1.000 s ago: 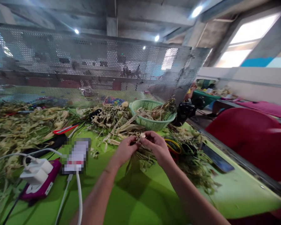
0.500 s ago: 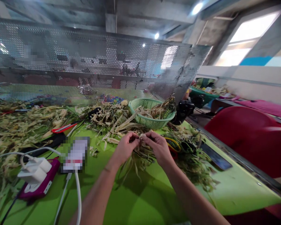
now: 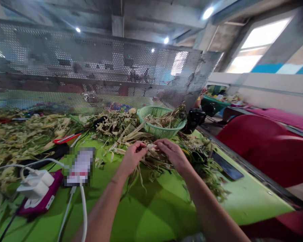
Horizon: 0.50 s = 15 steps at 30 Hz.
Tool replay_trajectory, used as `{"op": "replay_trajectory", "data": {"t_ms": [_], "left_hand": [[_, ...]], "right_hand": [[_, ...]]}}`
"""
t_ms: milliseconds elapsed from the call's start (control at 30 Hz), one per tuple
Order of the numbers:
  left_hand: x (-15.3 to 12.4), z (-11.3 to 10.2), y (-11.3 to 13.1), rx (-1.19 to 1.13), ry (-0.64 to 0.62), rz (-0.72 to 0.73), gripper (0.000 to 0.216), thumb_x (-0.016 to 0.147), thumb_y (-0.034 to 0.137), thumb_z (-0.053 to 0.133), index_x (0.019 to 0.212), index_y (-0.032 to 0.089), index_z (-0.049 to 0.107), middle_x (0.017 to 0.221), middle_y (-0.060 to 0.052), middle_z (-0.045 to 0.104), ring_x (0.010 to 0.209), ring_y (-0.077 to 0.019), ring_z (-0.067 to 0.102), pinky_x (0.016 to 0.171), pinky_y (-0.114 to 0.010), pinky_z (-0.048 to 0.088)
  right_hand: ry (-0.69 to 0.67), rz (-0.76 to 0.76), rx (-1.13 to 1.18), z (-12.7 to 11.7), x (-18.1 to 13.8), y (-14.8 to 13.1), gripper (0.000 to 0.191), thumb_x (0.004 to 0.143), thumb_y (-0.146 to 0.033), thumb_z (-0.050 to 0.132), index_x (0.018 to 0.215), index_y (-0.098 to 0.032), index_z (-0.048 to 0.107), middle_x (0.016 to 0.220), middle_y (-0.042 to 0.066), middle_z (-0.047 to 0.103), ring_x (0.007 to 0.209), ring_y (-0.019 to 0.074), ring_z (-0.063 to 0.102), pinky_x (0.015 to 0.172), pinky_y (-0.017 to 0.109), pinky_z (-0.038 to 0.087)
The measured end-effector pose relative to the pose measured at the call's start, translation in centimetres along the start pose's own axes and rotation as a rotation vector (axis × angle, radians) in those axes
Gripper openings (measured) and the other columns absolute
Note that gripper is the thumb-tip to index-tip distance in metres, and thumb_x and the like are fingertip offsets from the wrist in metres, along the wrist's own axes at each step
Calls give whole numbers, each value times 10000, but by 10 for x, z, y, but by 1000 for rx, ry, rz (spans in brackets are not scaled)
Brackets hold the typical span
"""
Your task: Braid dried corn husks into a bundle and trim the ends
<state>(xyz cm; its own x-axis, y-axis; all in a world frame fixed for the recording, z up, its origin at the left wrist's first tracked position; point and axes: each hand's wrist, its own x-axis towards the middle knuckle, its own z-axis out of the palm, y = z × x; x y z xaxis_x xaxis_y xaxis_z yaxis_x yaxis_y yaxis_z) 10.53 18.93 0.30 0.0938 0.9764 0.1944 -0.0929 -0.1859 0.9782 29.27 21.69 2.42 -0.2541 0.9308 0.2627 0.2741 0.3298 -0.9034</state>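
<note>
Above the green table, my left hand (image 3: 134,156) is closed, thumb and fingers pinching one side of a small pale piece of dried husk (image 3: 151,147). From the opposite side my right hand (image 3: 173,155) pinches the same piece, its fingers bent over the top. Fingers cover part of the piece, so its full shape cannot be made out. Long dried husk strips (image 3: 138,136) lie just beyond the hands. Below and around them, thin leafy stalks (image 3: 154,166) spread over the tabletop.
A pale green basket (image 3: 164,131) with dried husks stands behind my hands. To the left are a phone (image 3: 81,164) on a cable, a purple power strip (image 3: 37,205) and an orange-red cutter (image 3: 65,138). Another phone (image 3: 228,166) lies right, near a red chair (image 3: 262,148).
My right hand has shifted slightly away from the left, its fingers now flatter over the husk piece, more of which shows. The whole view has slid a little to the left.
</note>
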Motion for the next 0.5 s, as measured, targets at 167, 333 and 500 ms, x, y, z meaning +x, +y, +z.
{"op": "replay_trajectory", "data": {"t_ms": [167, 333, 500], "left_hand": [[2, -1, -1, -96, 98, -1, 195, 717, 349, 668, 757, 161, 632, 632, 17, 586, 606, -106, 510, 631, -222, 397], [2, 1, 0, -165, 99, 1, 253, 696, 375, 695, 808, 152, 651, 636, 13, 590, 592, -98, 514, 614, -216, 405], [2, 0, 3, -156, 123, 28, 254, 695, 394, 692, 772, 155, 650, 601, 18, 580, 560, -92, 496, 579, -218, 385]], "right_hand": [[70, 39, -800, -55, -1, 19, 186, 803, -249, 539, 950, -226, 650, 941, 52, 675, 816, 213, 588, 689, 297, 390], [-99, 139, -1050, -63, -10, 34, 423, 679, -136, 571, 1096, -201, 579, 1085, 90, 644, 903, 233, 593, 696, 278, 362], [-24, 138, -1057, -59, -5, 35, 482, 644, -118, 550, 1120, -191, 555, 1112, 110, 632, 896, 245, 602, 683, 280, 362]]}}
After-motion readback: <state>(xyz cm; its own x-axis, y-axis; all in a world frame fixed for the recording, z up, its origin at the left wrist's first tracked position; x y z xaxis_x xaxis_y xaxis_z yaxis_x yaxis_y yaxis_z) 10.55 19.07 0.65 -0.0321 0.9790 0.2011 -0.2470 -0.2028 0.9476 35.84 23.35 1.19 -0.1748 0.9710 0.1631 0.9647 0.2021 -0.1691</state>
